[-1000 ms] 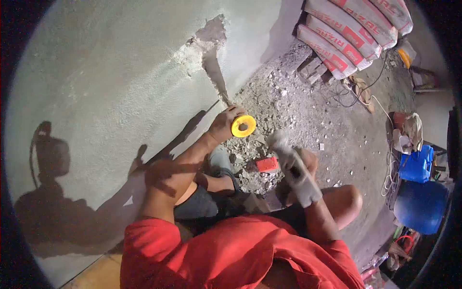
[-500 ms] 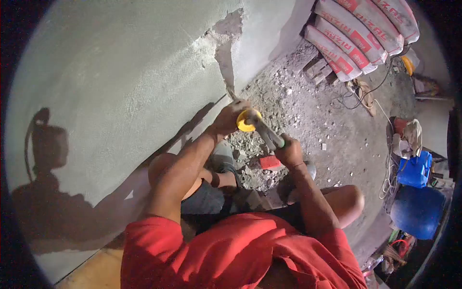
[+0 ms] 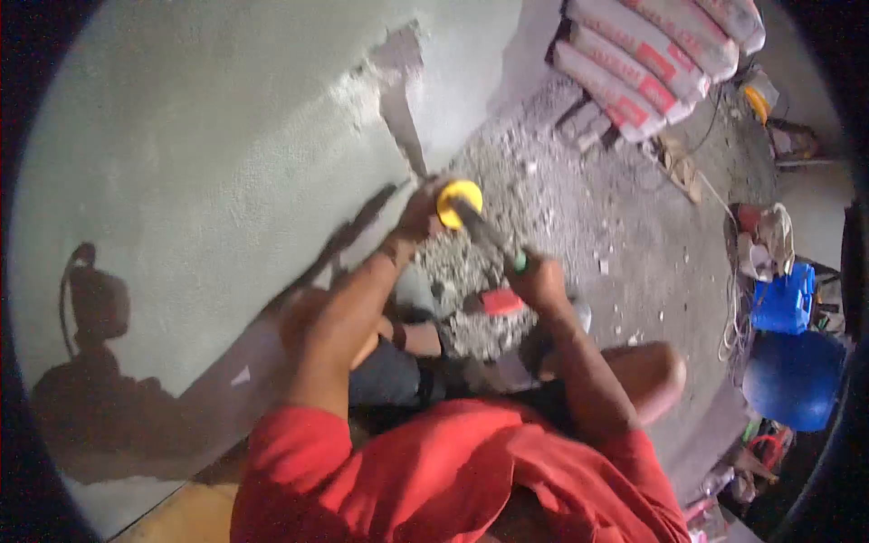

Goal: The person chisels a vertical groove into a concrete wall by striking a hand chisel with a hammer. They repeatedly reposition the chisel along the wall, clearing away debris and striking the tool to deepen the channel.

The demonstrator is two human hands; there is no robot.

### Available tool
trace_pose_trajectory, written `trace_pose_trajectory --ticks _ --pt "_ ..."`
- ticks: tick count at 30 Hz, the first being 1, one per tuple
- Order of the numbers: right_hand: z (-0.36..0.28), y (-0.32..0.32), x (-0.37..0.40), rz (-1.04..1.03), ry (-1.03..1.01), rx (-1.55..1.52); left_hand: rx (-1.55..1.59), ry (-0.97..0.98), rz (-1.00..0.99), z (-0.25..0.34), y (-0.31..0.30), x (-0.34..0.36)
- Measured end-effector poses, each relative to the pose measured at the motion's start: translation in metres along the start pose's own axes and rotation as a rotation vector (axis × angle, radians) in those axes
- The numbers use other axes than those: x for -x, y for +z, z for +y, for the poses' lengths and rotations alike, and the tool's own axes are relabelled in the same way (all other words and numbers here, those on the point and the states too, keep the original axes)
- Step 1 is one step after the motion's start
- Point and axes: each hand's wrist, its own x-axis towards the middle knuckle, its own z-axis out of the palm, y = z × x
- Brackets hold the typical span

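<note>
My left hand (image 3: 422, 214) is wrapped round a chisel whose yellow round guard (image 3: 460, 204) faces up; its tip is hidden near the lower end of a chipped groove (image 3: 401, 122) in the grey wall (image 3: 226, 163). Closed round the green part of a hammer's handle (image 3: 520, 262), my right hand (image 3: 542, 285) is lower and to the right. The hammer's blurred head (image 3: 463, 210) lies over the yellow guard. Below the hammer, a red block (image 3: 501, 301) rests on the rubble (image 3: 489, 335).
Stacked cement bags (image 3: 634, 68) stand at the upper right, with a slipper (image 3: 681, 172) and a cord near them. On the right are a blue jug (image 3: 783, 300) and a round blue container (image 3: 793, 380). Broken plaster covers the floor beside the wall.
The view has shifted, so the wall groove and bags appear farther left. Both hands keep their holds, and the hammer head appears closer over the yellow guard.
</note>
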Motion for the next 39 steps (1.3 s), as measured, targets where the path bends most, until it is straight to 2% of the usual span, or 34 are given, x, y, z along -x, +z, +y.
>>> trace_pose_trajectory --ticks 1,3,4,6,8,9,11,12,15,16,18,20,21,23,24,26,29,33,36,37,38,39 --pt "0.000 -0.006 0.012 -0.038 0.070 -0.093 0.069 -0.117 -0.042 0.025 0.003 0.004" --pt "-0.004 -0.017 0.003 0.035 0.176 -0.275 0.014 -0.314 -0.064 0.029 0.005 -0.009" --pt "-0.001 -0.025 0.002 0.043 0.183 -0.282 -0.439 0.016 -0.076 0.027 0.003 -0.005" --pt "0.001 -0.048 0.004 0.105 0.259 -0.454 -0.622 0.053 -0.160 0.037 -0.015 -0.016" --pt "0.025 -0.049 -0.005 0.200 0.138 -0.525 -0.284 -0.187 -0.109 0.072 -0.044 -0.029" --pt "0.023 -0.058 -0.004 0.214 0.175 -0.543 -0.137 -0.301 -0.066 0.092 -0.055 -0.037" --pt "0.004 -0.085 -0.009 0.230 0.242 -0.547 -0.069 -0.365 -0.021 0.125 -0.064 -0.053" --pt "0.005 -0.084 -0.012 0.234 0.250 -0.562 -0.147 -0.292 -0.032 0.143 -0.065 -0.060" --pt "0.007 -0.086 -0.017 0.214 0.335 -0.647 -0.292 -0.192 -0.109 0.131 -0.064 -0.086" --pt "0.009 -0.084 -0.019 0.219 0.340 -0.658 -0.300 -0.191 -0.118 0.127 -0.061 -0.092" --pt "0.011 -0.080 -0.022 0.249 0.343 -0.711 -0.514 -0.205 -0.181 0.130 -0.046 -0.104" --pt "0.012 -0.087 -0.024 0.229 0.338 -0.695 -0.462 -0.262 -0.239 0.105 -0.040 -0.114" --pt "0.011 -0.092 -0.026 0.204 0.325 -0.671 -0.181 -0.424 -0.251 0.089 -0.040 -0.118" --pt "0.010 -0.095 -0.028 0.201 0.320 -0.701 -0.669 -0.089 -0.504 0.060 -0.041 -0.125" --pt "0.010 -0.097 -0.029 0.197 0.307 -0.728 -0.884 0.113 -0.569 0.052 -0.038 -0.128" --pt "0.013 -0.098 -0.030 0.203 0.292 -0.728 -0.409 -0.373 -0.467 0.059 -0.035 -0.127" --pt "0.013 -0.101 -0.032 0.229 0.261 -0.783 -0.450 -0.435 -0.371 0.060 -0.019 -0.126" --pt "0.001 -0.121 -0.028 0.257 0.250 -0.897 -0.585 -0.349 -0.440 0.046 -0.013 -0.113" --pt "-0.010 -0.103 -0.023 0.275 0.290 -0.804 -0.666 -0.354 -0.530 0.038 -0.009 -0.108" --pt "-0.004 -0.057 -0.028 0.405 0.212 -0.887 -0.707 -0.286 -0.540 0.040 -0.005 -0.109" --pt "0.008 -0.020 -0.030 0.399 0.209 -0.891 -0.711 -0.292 -0.536 0.044 -0.001 -0.108" --pt "0.023 0.012 -0.031 0.208 0.297 -0.736 -0.653 -0.311 -0.549 0.050 0.004 -0.108"
